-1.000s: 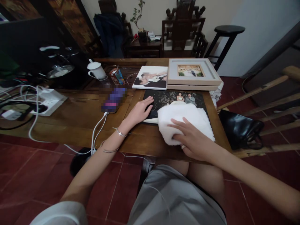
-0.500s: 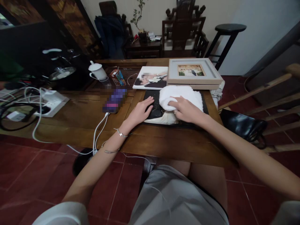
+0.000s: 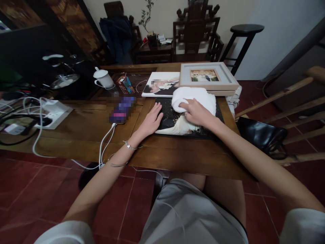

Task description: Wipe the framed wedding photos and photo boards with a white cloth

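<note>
A dark printed picture panel (image 3: 167,120) with a pale figure on it lies flat near the table's front edge. My right hand (image 3: 197,113) grips a bunched white towel (image 3: 194,96) and presses it onto the panel's far right part, covering that area. At the panel's left edge rests my left hand (image 3: 151,120), flat with its fingers stretched out and nothing held. Behind the towel are a white-edged photo print (image 3: 162,83) and a light wooden picture frame (image 3: 233,84) stacked on another.
A phone (image 3: 123,110) with a white cable lies left of my left hand. Farther left are a lidded white cup (image 3: 104,78), a small drink carton (image 3: 125,84) and a white power strip (image 3: 57,115) with tangled cords. A black bag (image 3: 261,134) sits right of the table.
My right hand has slid the towel slightly away from me and left across the panel, uncovering more of the pale figure. My left hand stays by the panel's left edge. The view shifted slightly.
</note>
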Action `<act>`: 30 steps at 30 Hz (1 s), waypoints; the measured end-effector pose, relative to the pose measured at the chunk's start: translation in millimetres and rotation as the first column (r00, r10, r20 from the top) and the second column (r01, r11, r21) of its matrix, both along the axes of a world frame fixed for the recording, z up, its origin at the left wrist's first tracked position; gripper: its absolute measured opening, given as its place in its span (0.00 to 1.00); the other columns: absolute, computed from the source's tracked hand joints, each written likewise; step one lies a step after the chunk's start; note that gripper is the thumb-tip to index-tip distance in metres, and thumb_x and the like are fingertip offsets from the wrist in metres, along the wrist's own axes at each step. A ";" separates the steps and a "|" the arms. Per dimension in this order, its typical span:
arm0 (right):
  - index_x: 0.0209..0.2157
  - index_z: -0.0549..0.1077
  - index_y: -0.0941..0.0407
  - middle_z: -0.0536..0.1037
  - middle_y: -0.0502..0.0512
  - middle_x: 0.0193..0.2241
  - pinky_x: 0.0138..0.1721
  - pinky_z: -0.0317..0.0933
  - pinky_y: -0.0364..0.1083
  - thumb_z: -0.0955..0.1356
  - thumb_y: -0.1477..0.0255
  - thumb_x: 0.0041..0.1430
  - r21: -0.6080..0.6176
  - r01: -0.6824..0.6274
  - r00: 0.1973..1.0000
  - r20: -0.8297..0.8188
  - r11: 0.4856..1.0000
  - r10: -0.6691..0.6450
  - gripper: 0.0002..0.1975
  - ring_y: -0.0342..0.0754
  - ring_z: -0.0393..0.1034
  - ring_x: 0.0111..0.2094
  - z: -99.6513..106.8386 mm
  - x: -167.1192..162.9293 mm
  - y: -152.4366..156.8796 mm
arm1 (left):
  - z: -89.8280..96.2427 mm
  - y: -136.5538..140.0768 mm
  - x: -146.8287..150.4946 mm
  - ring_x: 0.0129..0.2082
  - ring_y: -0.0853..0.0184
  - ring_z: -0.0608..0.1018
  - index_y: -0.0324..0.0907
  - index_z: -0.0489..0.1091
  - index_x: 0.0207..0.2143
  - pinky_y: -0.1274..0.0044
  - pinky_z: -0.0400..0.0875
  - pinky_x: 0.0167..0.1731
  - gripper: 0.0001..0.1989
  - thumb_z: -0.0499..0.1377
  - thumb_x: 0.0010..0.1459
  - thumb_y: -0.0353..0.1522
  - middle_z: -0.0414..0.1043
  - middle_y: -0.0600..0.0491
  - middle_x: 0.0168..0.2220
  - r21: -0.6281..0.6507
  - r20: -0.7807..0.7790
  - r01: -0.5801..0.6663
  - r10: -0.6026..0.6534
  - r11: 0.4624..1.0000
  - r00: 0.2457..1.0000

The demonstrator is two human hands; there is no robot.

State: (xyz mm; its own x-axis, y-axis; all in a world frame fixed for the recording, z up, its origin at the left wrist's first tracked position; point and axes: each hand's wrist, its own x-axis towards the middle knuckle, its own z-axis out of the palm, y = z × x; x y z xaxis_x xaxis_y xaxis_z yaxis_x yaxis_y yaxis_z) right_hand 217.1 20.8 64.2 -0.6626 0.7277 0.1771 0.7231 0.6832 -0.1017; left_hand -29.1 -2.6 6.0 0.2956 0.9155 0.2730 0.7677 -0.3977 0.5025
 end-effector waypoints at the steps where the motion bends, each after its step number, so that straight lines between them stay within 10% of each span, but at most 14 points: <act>1: 0.51 0.72 0.61 0.73 0.71 0.52 0.57 0.55 0.62 0.60 0.82 0.54 -0.003 -0.005 1.000 0.003 1.000 0.005 0.23 0.62 0.67 0.54 -1.1 0.1 -6.5 | -0.5 0.0 0.4 0.72 0.57 0.54 0.35 0.58 0.67 0.59 0.47 0.69 0.28 0.45 0.71 0.39 0.53 0.39 0.70 -0.015 -0.006 -0.009 0.009 1.000 1.000; 13: 0.47 0.75 0.57 0.73 0.69 0.56 0.61 0.52 0.71 0.64 0.83 0.49 -0.108 -0.326 0.945 -0.006 0.939 0.327 0.22 0.66 0.57 0.65 5.2 7.9 -109.6 | 1.2 -2.3 4.3 0.73 0.56 0.48 0.34 0.53 0.69 0.53 0.49 0.67 0.29 0.42 0.70 0.39 0.47 0.40 0.72 -0.079 -0.089 -0.026 0.019 0.997 0.996; 30: 0.46 0.73 0.58 0.77 0.65 0.41 0.42 0.58 0.51 0.59 0.83 0.53 -0.004 -0.079 0.995 -0.064 0.997 0.079 0.21 0.57 0.69 0.40 5.9 -18.2 13.6 | 0.6 3.5 -7.5 0.72 0.58 0.51 0.35 0.54 0.69 0.60 0.44 0.70 0.29 0.42 0.70 0.37 0.48 0.42 0.72 -0.033 -0.081 0.084 -0.087 0.996 0.993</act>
